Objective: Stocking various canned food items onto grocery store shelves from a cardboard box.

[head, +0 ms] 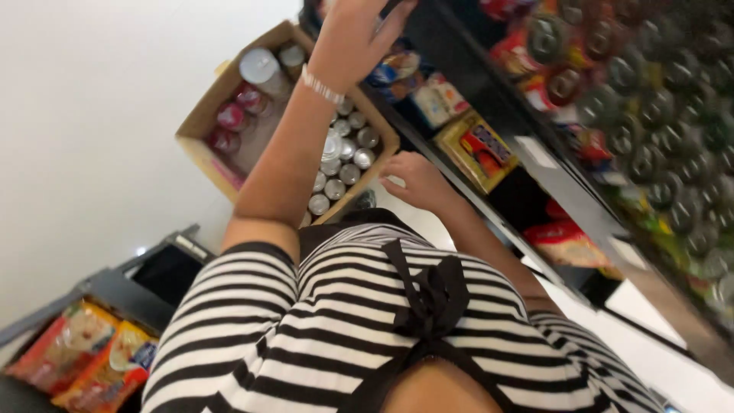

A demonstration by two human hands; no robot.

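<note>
A: Head view, surroundings?
B: A cardboard box (205,122) on the pale floor, holding small silver-topped cans (340,164) in rows, a larger white-lidded tin (258,67) and red-lidded jars (229,116). Dark shelving (489,99) runs along the right, stocked with a yellow carton (478,147), packets and rows of dark cans (657,138). At lower left, orange snack packets (80,356) sit in a dark cart (115,291).
A: What stands in the way?
B: The person's own striped top (329,336) with a black bow fills the lower frame, and the left forearm crosses over the box.
A: Hidden or unclear?
B: The shelf goods are blurred; the view is tilted. The fingertips of the left hand (355,38) are cut off by the top edge.
A: Left hand, state and place?
B: Raised, a pale bracelet (321,86) at the wrist, fingers extended against the shelf edge near blue packets (394,69). Whether it grips anything cannot be told.
A: Right hand?
B: The right hand (417,180) is loosely curled, holding nothing visible, just beside the box's near corner and close to the silver-topped cans, not touching them.
</note>
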